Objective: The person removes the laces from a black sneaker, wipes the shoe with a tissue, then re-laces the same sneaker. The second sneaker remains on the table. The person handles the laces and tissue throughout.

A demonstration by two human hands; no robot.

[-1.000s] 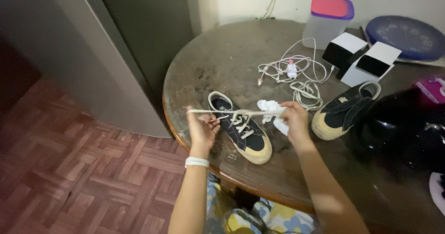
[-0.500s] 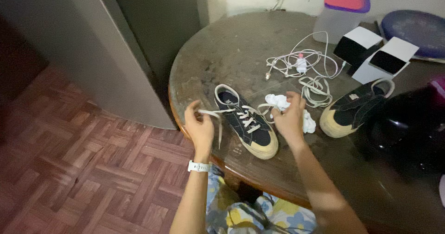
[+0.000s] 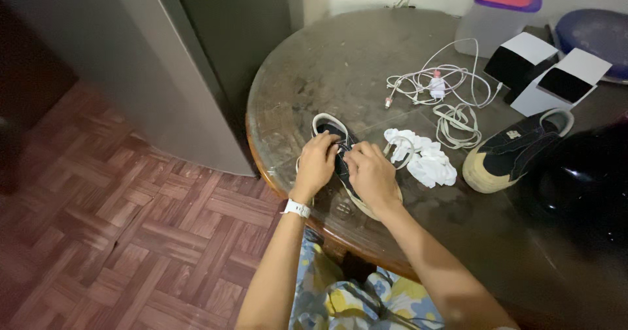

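A dark navy sneaker point(image 3: 335, 134) with a cream sole lies near the front edge of a round dark table point(image 3: 314, 75). My left hand point(image 3: 316, 165) and my right hand point(image 3: 370, 176) rest together on top of this shoe, fingers pinched on its white lace, and they hide most of it. A loop of the lace point(image 3: 400, 148) trails off to the right. The matching second sneaker point(image 3: 513, 151) lies further right, untouched. A crumpled white cloth point(image 3: 428, 162) sits between the two shoes.
Tangled white cables point(image 3: 439, 85) and a flat white lace point(image 3: 456, 123) lie mid-table. Two black-and-white boxes point(image 3: 549, 75), a pink-lidded container point(image 3: 500, 13) and a blue round plate point(image 3: 592, 35) stand at the back. A glossy black helmet point(image 3: 582, 179) is right. Grey cabinet point(image 3: 137, 62) left, parquet floor.
My hands were spread apart pulling the lace taut; they have come together over the sneaker. The camera view has shifted slightly left and down.
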